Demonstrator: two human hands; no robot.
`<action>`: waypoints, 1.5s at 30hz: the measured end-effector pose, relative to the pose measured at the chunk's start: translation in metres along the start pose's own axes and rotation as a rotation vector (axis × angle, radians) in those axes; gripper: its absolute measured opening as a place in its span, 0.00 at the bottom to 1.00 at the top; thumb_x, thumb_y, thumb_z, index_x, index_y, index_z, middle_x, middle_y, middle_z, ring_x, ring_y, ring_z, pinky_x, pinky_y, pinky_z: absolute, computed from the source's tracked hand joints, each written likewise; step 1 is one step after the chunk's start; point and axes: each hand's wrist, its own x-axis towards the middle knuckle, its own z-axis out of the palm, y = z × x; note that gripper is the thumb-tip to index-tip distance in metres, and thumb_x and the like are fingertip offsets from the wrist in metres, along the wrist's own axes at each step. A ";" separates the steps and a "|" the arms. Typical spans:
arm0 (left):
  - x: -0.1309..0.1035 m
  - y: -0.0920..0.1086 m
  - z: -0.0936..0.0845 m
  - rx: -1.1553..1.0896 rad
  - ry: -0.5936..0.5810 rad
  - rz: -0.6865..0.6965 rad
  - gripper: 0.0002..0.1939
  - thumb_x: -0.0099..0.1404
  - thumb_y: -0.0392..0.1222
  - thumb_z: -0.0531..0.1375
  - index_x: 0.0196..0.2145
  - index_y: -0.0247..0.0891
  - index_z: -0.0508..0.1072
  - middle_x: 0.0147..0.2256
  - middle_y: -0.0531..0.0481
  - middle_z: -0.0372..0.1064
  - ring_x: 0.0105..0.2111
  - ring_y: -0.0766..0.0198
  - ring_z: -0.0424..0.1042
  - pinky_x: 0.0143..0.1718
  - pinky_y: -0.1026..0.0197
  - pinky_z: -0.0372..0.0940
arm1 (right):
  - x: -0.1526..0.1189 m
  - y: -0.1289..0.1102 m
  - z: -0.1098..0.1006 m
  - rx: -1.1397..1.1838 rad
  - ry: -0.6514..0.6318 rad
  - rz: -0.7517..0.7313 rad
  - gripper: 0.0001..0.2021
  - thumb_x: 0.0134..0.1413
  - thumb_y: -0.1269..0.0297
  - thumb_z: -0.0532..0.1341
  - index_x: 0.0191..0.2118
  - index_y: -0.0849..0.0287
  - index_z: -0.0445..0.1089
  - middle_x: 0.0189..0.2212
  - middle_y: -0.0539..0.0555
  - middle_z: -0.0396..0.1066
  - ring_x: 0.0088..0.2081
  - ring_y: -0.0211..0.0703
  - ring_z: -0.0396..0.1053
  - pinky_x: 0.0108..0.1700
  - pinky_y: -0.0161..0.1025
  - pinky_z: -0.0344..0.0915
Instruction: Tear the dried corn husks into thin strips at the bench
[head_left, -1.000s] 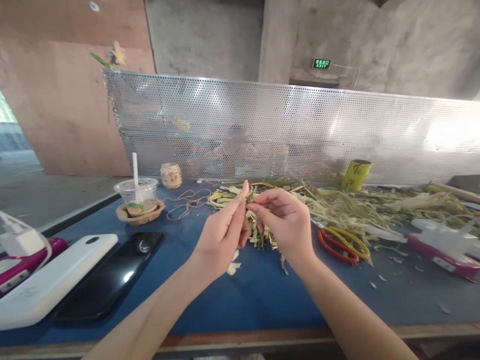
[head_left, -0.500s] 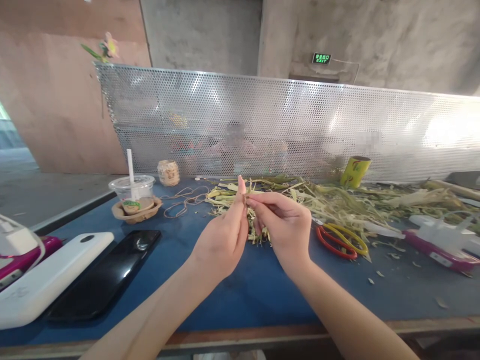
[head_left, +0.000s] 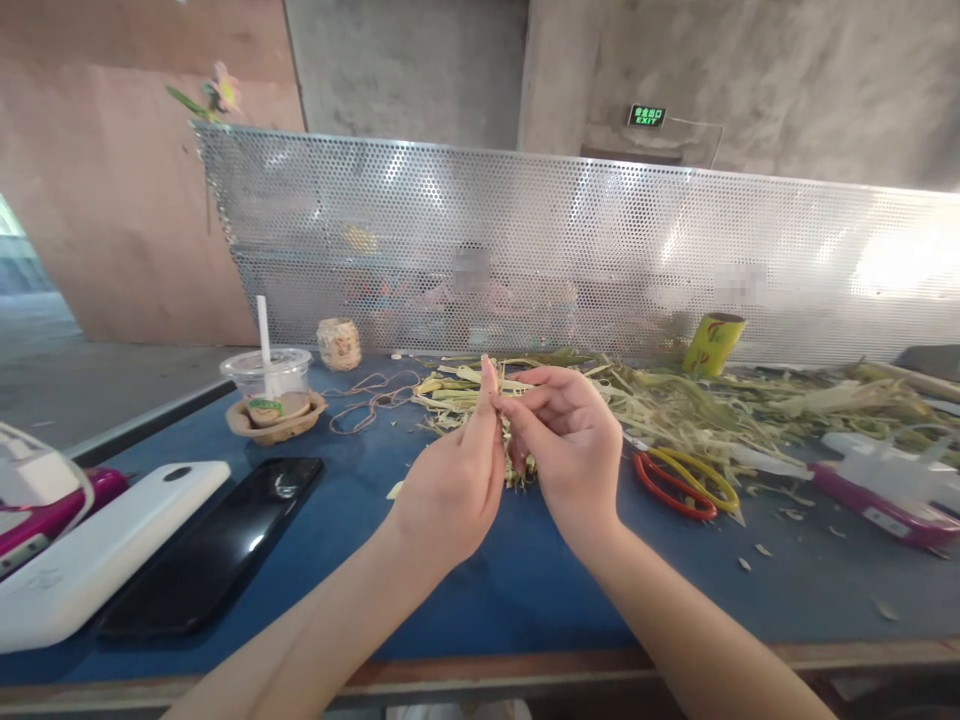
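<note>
My left hand is raised over the middle of the table, fingers pressed together and thumb pointing up. Against its thumb, my right hand pinches with thumb and index finger. Whatever sits between the fingertips is too small and hidden to make out. Behind and below both hands lies a heap of pale green dried plant strips, partly covered by them. To the right of my right hand rest scissors with red and yellow handles. Thin brown twine lies loosely looped to the left of the heap.
A plastic cup with a straw stands in a cardboard holder, near a black phone and a white power bank. At the back are a woven jar, a yellow-green can and a perforated metal screen. Right: a purple power strip.
My right hand's fingers have shifted and lifted slightly at the pinch, while my left hand stays nearly in place. A pale scrap now shows beside my left wrist.
</note>
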 end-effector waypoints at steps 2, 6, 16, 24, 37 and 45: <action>0.000 -0.001 0.000 0.046 0.013 -0.005 0.29 0.63 0.33 0.42 0.61 0.29 0.42 0.26 0.46 0.70 0.22 0.65 0.65 0.25 0.64 0.62 | -0.002 -0.001 0.000 -0.028 -0.011 -0.021 0.07 0.44 0.69 0.63 0.32 0.56 0.65 0.19 0.45 0.69 0.14 0.30 0.62 0.14 0.30 0.62; 0.000 -0.002 -0.003 0.052 0.000 -0.077 0.29 0.63 0.34 0.42 0.61 0.31 0.42 0.24 0.48 0.69 0.23 0.64 0.67 0.26 0.64 0.63 | -0.004 -0.001 -0.003 -0.123 -0.084 -0.072 0.06 0.48 0.67 0.61 0.35 0.55 0.69 0.22 0.47 0.72 0.15 0.32 0.64 0.16 0.31 0.64; 0.002 -0.003 -0.004 0.056 0.013 -0.101 0.27 0.63 0.36 0.43 0.60 0.31 0.48 0.29 0.43 0.72 0.28 0.60 0.71 0.31 0.62 0.65 | -0.006 0.003 -0.005 -0.279 -0.081 -0.165 0.04 0.47 0.68 0.61 0.31 0.54 0.73 0.27 0.49 0.74 0.22 0.34 0.69 0.24 0.34 0.71; 0.001 -0.001 -0.002 0.096 0.057 -0.041 0.27 0.64 0.35 0.42 0.61 0.29 0.46 0.32 0.41 0.73 0.29 0.61 0.71 0.30 0.61 0.67 | -0.006 0.003 -0.003 -0.258 -0.017 -0.168 0.05 0.48 0.71 0.59 0.31 0.56 0.71 0.25 0.48 0.73 0.23 0.33 0.70 0.24 0.30 0.71; -0.003 0.001 -0.006 -0.457 0.036 -0.258 0.25 0.65 0.38 0.45 0.59 0.34 0.52 0.22 0.54 0.62 0.21 0.70 0.59 0.23 0.66 0.60 | -0.003 0.000 -0.006 -0.145 -0.075 -0.128 0.11 0.47 0.73 0.59 0.39 0.55 0.66 0.28 0.48 0.74 0.24 0.35 0.70 0.20 0.30 0.68; 0.006 0.010 -0.015 -0.915 -0.112 -0.551 0.10 0.63 0.43 0.50 0.32 0.37 0.68 0.17 0.59 0.53 0.16 0.73 0.51 0.15 0.70 0.49 | 0.000 0.001 -0.010 -0.303 -0.106 -0.325 0.12 0.48 0.74 0.59 0.40 0.55 0.66 0.30 0.49 0.73 0.20 0.31 0.64 0.18 0.30 0.64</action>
